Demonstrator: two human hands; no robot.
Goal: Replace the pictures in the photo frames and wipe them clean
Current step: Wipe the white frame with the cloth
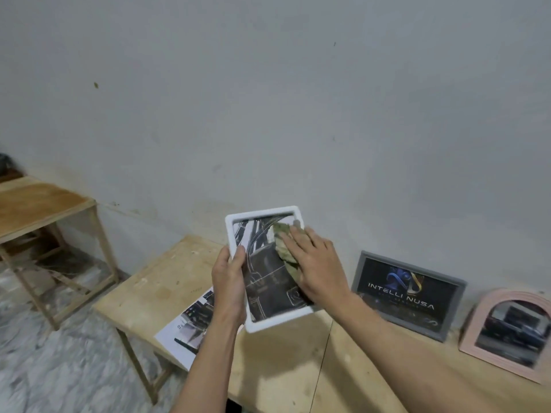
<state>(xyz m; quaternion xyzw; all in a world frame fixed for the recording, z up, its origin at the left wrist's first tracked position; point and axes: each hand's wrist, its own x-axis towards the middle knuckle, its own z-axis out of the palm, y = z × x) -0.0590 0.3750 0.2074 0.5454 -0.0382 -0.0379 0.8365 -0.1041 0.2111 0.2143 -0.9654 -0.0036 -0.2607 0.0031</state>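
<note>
My left hand [229, 281] grips the left edge of a white photo frame [262, 214] and holds it tilted above the table. A dark black-and-white picture sits inside it. My right hand [313, 260] lies flat on the frame's glass, fingers straight, and presses a crumpled greenish cloth [283, 242] against it. The cloth shows only at the hand's left side. A loose printed picture [185, 326] lies on the wooden table [155, 287] below my left forearm.
A grey frame [408, 293] with a dark logo picture leans on the wall at the right. A pink arched frame [507, 332] leans beside it. A second wooden table [44, 204] stands at the left, over a mottled floor.
</note>
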